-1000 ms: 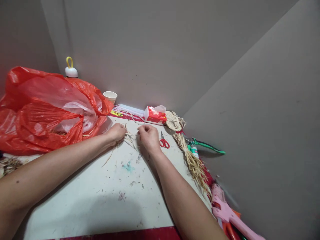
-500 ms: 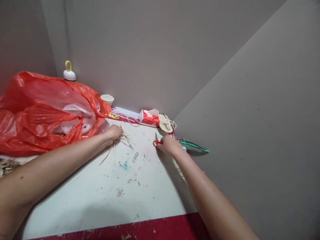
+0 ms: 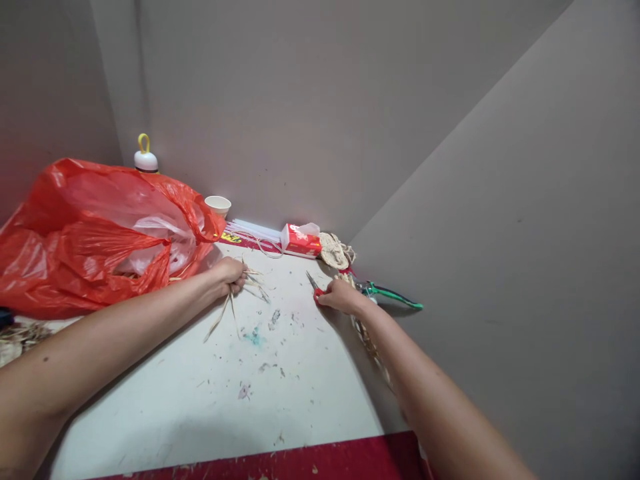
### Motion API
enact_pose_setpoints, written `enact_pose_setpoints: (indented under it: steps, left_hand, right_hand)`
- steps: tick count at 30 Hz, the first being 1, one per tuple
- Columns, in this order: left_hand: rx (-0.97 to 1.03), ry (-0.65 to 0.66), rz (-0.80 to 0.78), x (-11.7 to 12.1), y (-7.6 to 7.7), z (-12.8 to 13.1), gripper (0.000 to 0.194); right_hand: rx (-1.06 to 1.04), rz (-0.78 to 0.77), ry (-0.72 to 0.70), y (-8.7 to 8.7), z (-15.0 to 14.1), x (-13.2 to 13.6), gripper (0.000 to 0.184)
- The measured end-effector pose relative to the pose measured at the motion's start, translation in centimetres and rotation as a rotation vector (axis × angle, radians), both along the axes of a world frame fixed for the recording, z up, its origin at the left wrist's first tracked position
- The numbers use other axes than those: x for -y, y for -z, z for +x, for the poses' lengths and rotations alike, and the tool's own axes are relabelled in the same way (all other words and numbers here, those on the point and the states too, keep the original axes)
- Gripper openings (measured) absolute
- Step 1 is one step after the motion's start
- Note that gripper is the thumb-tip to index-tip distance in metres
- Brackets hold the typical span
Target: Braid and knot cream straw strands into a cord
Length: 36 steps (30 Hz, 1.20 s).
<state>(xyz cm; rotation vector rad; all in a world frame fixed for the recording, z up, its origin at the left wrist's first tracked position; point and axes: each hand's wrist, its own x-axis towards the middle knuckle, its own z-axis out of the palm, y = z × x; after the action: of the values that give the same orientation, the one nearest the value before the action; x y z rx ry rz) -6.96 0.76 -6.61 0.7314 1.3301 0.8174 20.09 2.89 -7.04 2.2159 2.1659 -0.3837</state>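
My left hand point(image 3: 231, 275) is closed around a small bunch of dry straw strands point(image 3: 255, 283), whose loose ends splay to the right and downward over the white tabletop point(image 3: 210, 407). Across from it, my right hand point(image 3: 343, 295) grips a small pair of scissors with red handles point(image 3: 318, 293). The blades point up and to the left, apart from the straw. Just beyond the right hand lie green-handled pruning shears point(image 3: 395, 295) by the wall. Behind that hand is a coiled, braided straw piece point(image 3: 334, 250). More braided straw point(image 3: 371, 353) is partly hidden by my right forearm.
A large red plastic bag point(image 3: 95, 233) fills the left side, with loose straw point(image 3: 25, 337) below it. Along the back stand a yellow-looped white lid point(image 3: 145, 159), a paper cup point(image 3: 218, 205), white sticks point(image 3: 255, 230) and a red tissue pack point(image 3: 301, 240). Grey walls close in behind and right.
My right hand has turned the scissors, so their blades now lean further left. My left hand keeps its hold on the straw. The whole view has shifted slightly.
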Motion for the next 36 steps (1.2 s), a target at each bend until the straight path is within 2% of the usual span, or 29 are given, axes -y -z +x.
enact_pose_setpoints:
  steps: [3,5,8,11,14,18,22,24,27,29,32,36]
  left_hand:
    - [0.02,-0.007,-0.012,0.3,0.1,0.2,0.023]
    - [0.038,-0.005,-0.019,0.5,0.1,0.4,0.024]
    - [0.077,0.007,-0.032,0.7,0.1,0.5,0.025]
    - [0.11,0.019,-0.053,0.6,0.0,0.4,0.025]
    - [0.136,0.028,-0.069,0.3,0.1,0.2,0.027]
    - [0.168,0.025,-0.079,0.2,0.0,0.1,0.027]
    - [0.194,0.014,-0.103,0.2,-0.1,0.2,0.027]
    - [0.21,0.016,-0.119,0.1,0.0,0.2,0.028]
    - [0.235,0.021,-0.139,-0.1,0.0,0.2,0.028]
    - [0.249,0.025,-0.147,-0.3,0.1,0.2,0.028]
    - [0.266,0.034,-0.152,-0.3,0.0,0.1,0.029]
    - [0.276,0.058,-0.167,-0.3,-0.2,0.0,0.029]
  right_hand:
    - [-0.297,0.045,0.056,-0.5,-0.4,1.7,0.02]
    - [-0.684,0.052,0.08,-1.0,-1.1,3.3,0.021]
    - [-1.234,-0.042,0.117,-1.9,-2.9,5.9,0.028]
    - [-1.501,-0.138,0.148,-2.5,-5.2,7.8,0.029]
    - [-1.587,-0.251,0.094,-2.4,-7.3,8.8,0.033]
    - [-1.496,-0.356,-0.012,-1.9,-9.6,9.7,0.044]
    - [-1.287,-0.36,-0.096,-0.9,-10.9,10.1,0.046]
    - [-1.097,-0.253,-0.11,-0.4,-11.0,10.1,0.047]
    - [-0.723,0.046,-0.152,0.3,-10.9,9.9,0.046]
    - [-0.497,0.188,-0.181,0.4,-10.8,9.6,0.043]
    - [-0.294,0.218,-0.199,0.2,-10.6,9.0,0.037]
    - [-0.223,0.182,-0.186,0.1,-10.4,7.9,0.036]
